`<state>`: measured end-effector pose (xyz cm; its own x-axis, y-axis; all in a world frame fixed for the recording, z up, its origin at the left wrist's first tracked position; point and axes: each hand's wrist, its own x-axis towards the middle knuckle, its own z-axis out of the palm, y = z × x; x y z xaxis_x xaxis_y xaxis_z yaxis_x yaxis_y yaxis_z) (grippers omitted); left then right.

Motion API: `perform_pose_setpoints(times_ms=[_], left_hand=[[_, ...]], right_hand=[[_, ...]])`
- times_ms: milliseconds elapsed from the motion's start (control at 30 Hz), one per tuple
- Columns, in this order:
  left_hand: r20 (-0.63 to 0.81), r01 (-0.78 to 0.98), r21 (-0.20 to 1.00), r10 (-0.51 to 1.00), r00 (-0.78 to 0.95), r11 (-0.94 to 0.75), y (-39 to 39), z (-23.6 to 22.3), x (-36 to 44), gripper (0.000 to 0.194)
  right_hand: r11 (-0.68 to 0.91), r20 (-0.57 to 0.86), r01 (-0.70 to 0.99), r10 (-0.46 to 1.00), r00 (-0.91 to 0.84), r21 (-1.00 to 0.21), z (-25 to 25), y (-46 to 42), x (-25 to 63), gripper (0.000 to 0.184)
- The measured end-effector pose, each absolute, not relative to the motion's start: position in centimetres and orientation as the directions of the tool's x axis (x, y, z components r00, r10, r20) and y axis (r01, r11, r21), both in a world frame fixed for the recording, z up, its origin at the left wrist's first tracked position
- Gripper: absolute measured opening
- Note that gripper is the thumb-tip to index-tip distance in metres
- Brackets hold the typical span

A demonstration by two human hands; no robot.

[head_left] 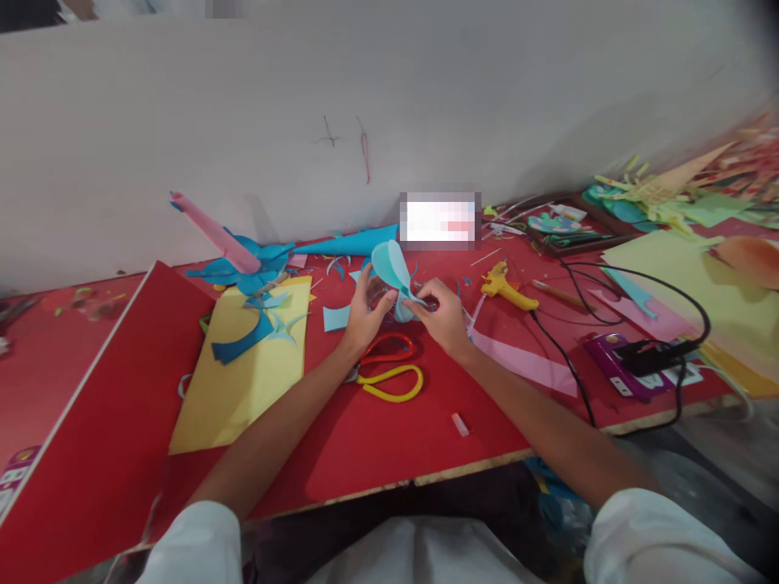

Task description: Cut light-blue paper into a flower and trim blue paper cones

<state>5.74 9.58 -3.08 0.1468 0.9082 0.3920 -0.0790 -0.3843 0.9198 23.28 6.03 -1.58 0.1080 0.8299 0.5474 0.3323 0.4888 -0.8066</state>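
Observation:
Above the middle of the red table, a light blue paper piece (390,264) with rounded, petal-like lobes is held between both hands. My left hand (367,311) grips it from the left, thumb and fingers curled around its lower part. On the other side my right hand (442,315) pinches its narrow folded part. Just below my left hand lie scissors (391,383) with one red and one yellow handle. A yellow glue gun (510,286) rests to the right of my right hand, near a pink paper strip (527,361).
A red upright board (115,405) divides the table at left, beside yellow sheets (249,389) with blue scraps. Behind them stands a pink paper cone (216,235) on blue petals. At right, black cables run to a purple power box (630,369); a dark tray (600,231) lies behind.

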Motion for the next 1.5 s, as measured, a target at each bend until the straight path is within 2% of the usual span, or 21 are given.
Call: perform_pose_setpoints(times_ms=[133,300,533,667,800,1000,1100,1233,1300,1400,1500], left_hand=[[0.371,-0.082,0.928,0.898,0.236,-0.362,9.0,-2.6,6.1,0.068],[0.336,-0.017,0.940,0.910,0.244,-0.342,9.2,-2.5,5.6,0.052],[0.391,0.062,0.920,0.913,-0.115,-0.386,10.7,-2.9,4.4,0.032],[0.378,0.059,0.926,0.906,-0.189,-0.374,11.0,-2.9,4.0,0.027],[0.377,0.075,0.926,0.907,-0.186,-0.369,11.1,-3.1,4.0,0.029],[0.426,0.084,0.905,0.874,-0.233,-0.418,10.8,-2.5,4.2,0.044],[0.453,0.084,0.891,0.882,-0.130,-0.446,9.7,-1.8,4.6,0.046],[0.433,0.026,0.892,0.871,0.230,-0.451,8.5,-1.2,5.1,0.055],[0.460,0.051,0.865,0.830,0.316,-0.499,8.5,-1.3,5.2,0.053],[0.514,0.158,0.817,0.824,0.239,-0.555,9.1,-1.7,5.0,0.039],[0.477,0.171,0.857,0.874,0.091,-0.486,9.8,-2.5,4.8,0.049]], right_hand=[[0.555,0.593,0.314,0.805,0.033,-0.770,-1.5,6.0,22.9,0.045],[0.514,0.545,0.263,0.836,0.061,-0.817,-2.2,6.4,22.9,0.042],[0.388,0.454,0.249,0.832,0.319,-0.887,-2.6,6.7,23.8,0.042],[0.351,0.404,0.202,0.822,0.402,-0.914,-3.1,7.2,24.1,0.043],[0.325,0.369,0.176,0.836,0.406,-0.929,-3.6,7.5,24.2,0.043],[0.329,0.370,0.169,0.838,0.402,-0.929,-3.8,7.6,24.6,0.038],[0.352,0.394,0.179,0.835,0.384,-0.919,-3.6,7.6,24.5,0.031],[0.374,0.395,0.128,0.863,0.316,-0.919,-3.3,7.3,23.9,0.022],[0.355,0.353,0.043,0.894,0.277,-0.934,-3.2,7.1,23.4,0.024],[0.291,0.260,-0.097,0.933,0.250,-0.952,-3.2,7.0,22.9,0.032],[0.217,0.176,-0.202,0.963,0.202,-0.955,-3.3,7.1,22.7,0.040]])
